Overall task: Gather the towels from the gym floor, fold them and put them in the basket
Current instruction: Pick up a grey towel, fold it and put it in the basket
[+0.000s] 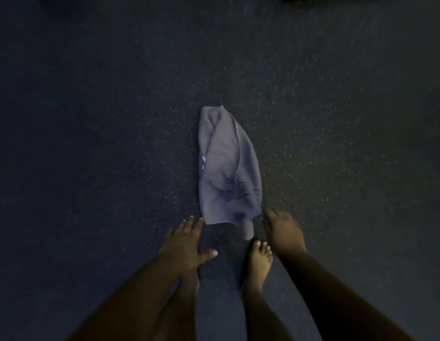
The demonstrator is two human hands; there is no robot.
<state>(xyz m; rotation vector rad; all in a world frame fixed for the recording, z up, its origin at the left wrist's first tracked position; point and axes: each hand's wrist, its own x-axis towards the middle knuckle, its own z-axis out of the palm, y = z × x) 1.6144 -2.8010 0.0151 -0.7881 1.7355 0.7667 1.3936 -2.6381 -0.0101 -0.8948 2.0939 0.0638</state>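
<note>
A dark, speckled gym floor [91,143] fills nearly the whole view, dimly lit, with a vague dark shape at the top edge too blurred to name. No basket shows anywhere. On the floor, straight ahead of the person, lies one pale grey towel [226,168], crumpled into a long, loosely bunched heap with creases running along it and a small tag on its left edge; its near end trails to a narrow tail just in front of a bare foot [259,262]. Both arms reach down toward that near end. The left hand [187,244] hovers just beside the towel's near left corner, fingers straight and spread, thumb out, grip open and holding nothing. The right hand [282,232] is at the near right corner, its fingertips at the cloth's edge; motion blur hides whether that grip is already pinching the fabric, so I cannot tell. The step in hand looks like gathering, the pickup of this towel, with folding and basketing not yet begun. The next move likely calls for pinching each near corner and lifting so the bunched cloth hangs free and opens for a fold.
</note>
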